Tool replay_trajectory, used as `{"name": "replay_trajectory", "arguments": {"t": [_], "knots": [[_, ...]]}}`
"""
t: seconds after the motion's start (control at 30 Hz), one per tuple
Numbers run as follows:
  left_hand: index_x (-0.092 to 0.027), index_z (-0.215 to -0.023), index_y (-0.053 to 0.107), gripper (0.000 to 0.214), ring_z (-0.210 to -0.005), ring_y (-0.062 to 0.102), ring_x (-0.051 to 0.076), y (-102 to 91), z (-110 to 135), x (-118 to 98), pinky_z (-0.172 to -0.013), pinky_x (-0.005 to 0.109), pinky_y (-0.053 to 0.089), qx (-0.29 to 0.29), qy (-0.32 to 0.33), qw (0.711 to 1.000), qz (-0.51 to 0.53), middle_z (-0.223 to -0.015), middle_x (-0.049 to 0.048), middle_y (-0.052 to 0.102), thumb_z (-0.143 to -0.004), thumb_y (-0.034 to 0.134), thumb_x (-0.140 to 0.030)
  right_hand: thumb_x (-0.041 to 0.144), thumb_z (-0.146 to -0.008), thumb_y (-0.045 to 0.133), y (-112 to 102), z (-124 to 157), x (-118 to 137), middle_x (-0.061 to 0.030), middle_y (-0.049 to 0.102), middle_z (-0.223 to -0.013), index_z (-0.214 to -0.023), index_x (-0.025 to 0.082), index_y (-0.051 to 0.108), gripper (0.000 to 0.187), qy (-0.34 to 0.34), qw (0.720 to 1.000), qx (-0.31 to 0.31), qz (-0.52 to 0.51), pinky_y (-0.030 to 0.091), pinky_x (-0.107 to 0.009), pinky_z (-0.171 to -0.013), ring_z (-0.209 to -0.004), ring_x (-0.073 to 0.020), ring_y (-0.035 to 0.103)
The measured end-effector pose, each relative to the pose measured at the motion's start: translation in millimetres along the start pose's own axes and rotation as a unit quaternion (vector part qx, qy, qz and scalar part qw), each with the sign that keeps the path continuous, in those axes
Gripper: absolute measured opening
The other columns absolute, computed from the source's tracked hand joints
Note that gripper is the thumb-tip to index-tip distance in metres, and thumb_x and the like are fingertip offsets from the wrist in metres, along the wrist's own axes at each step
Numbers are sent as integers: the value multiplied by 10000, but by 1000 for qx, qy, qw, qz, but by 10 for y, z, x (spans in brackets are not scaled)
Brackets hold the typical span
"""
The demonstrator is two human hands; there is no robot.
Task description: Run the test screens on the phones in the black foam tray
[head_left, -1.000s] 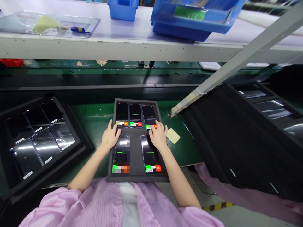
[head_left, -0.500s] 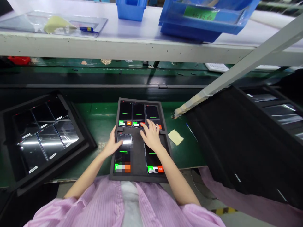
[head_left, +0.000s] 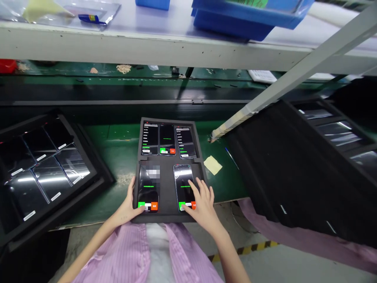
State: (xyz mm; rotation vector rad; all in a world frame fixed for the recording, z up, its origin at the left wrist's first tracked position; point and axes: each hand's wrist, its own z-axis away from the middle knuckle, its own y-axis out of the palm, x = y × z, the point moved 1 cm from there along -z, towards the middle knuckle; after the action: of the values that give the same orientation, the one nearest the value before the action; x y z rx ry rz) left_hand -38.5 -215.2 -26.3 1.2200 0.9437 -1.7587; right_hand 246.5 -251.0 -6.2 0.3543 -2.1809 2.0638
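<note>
A black foam tray point(head_left: 169, 218) lies in front of me, holding several phones with lit screens. My left hand point(head_left: 127, 208) grips the tray's left edge, its thumb over the green button of the lower-left phone point(head_left: 144, 192). Over the lower-right phone point(head_left: 182, 190), my right hand point(head_left: 203, 202) has its fingers spread and its thumb at the green button. Between these two phones the slot is bare. In the top row, the left phone point(head_left: 150, 137) and right phone point(head_left: 186, 141) show text lists. The middle phone point(head_left: 167, 137) shows green and orange-red buttons.
Another black tray point(head_left: 101, 184) with dark-screened phones sits at the left. Right of my tray lie a yellow paper note point(head_left: 212, 165) and a pen point(head_left: 232, 158). A slanted white post point(head_left: 282, 82) and a large black tray point(head_left: 273, 165) stand farther right. Blue bins point(head_left: 235, 23) rest on the shelf above.
My left thumb has slid down the lower-left phone. My right hand has moved from the top row to the lower-right phone. The top-left and top-right screens have switched to text lists.
</note>
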Motion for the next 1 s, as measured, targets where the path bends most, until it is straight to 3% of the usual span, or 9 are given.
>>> {"name": "replay_trajectory", "arguments": {"t": [0.13, 0.33, 0.43, 0.57, 0.67, 0.8, 0.9, 0.97, 1.0], "knots": [[-244, -1415, -139, 979, -1344, 241, 317, -35, -45, 108, -1073, 497, 226, -59, -26, 997, 46, -1512, 170, 59, -763, 530, -538, 463, -832, 427, -82, -4, -80, -137, 342, -1370, -1363, 245, 264, 596, 72, 995, -72, -22, 218, -591, -1010, -1287, -313, 290], [-267, -1428, 80, 726, -1177, 491, 263, -86, -128, 204, -1002, 468, 350, -136, -67, 988, 12, -1389, 141, 392, -837, 389, -554, 477, -857, 359, -44, 45, -349, -153, 459, -1276, -1327, 190, 343, 551, 178, 973, -115, -88, 278, -565, -986, -1222, -306, 383], [-265, -1418, 149, 639, -1202, 471, 239, -69, -159, 223, -1019, 456, 336, -154, -77, 985, -11, -1344, 112, 453, -869, 314, -547, 492, -854, 358, 138, 115, -502, -155, 517, -1225, -1298, 172, 399, 548, 236, 950, -116, -170, 388, -480, -930, -1154, -285, 470], [-258, -1409, 200, 623, -1344, 270, 227, 49, -193, 198, -1092, 408, 237, -171, -51, 984, -13, -1465, 77, 290, -874, 273, -569, 502, -852, 369, 365, 186, -606, -116, 582, -1168, -1247, 201, 476, 507, 270, 920, -113, -260, 469, -397, -857, -1072, -241, 553], [-256, -1403, 213, 606, -1377, 176, 211, 152, -207, 149, -1114, 382, 190, -170, -54, 984, 2, -1498, 48, 219, -883, 234, -566, 527, -841, 373, 406, 188, -602, -121, 588, -1178, -1217, 178, 509, 531, 294, 907, -87, -288, 460, -402, -890, -1099, -247, 545], [-226, -1397, 224, 588, -1342, 266, 234, 105, -129, 64, -1094, 423, 232, -208, -27, 977, -40, -1458, 95, 277, -893, 244, -527, 553, -826, 373, 337, 150, -577, -133, 570, -1211, -1209, 155, 519, 571, 320, 898, -72, -293, 426, -418, -943, -1145, -260, 514], [-236, -1357, 323, 525, -1316, 294, 274, -164, 63, 0, -1081, 476, 229, -268, 57, 941, -197, -1413, 110, 321, -877, 371, -444, 552, -826, 373, 267, 114, -568, -136, 549, -1237, -1226, 165, 503, 571, 311, 902, -84, -287, 396, -443, -971, -1171, -267, 489], [-237, -1265, 463, 440, -1294, 305, 321, -406, 236, -11, -1064, 518, 214, -296, 82, 893, -329, -1367, 121, 377, -855, 434, -393, 547, -830, 367, 220, 85, -557, -144, 531, -1257, -1239, 160, 487, 576, 305, 904, -87, -286, 379, -447, -985, -1186, -270, 474], [-224, -1242, 493, 419, -1287, 304, 342, -528, 327, 1, -1047, 536, 220, -318, 64, 866, -380, -1348, 137, 394, -856, 435, -375, 544, -833, 361, 195, 69, -548, -149, 523, -1264, -1245, 155, 479, 579, 303, 905, -89, -286, 375, -446, -987, -1187, -270, 473]]}}
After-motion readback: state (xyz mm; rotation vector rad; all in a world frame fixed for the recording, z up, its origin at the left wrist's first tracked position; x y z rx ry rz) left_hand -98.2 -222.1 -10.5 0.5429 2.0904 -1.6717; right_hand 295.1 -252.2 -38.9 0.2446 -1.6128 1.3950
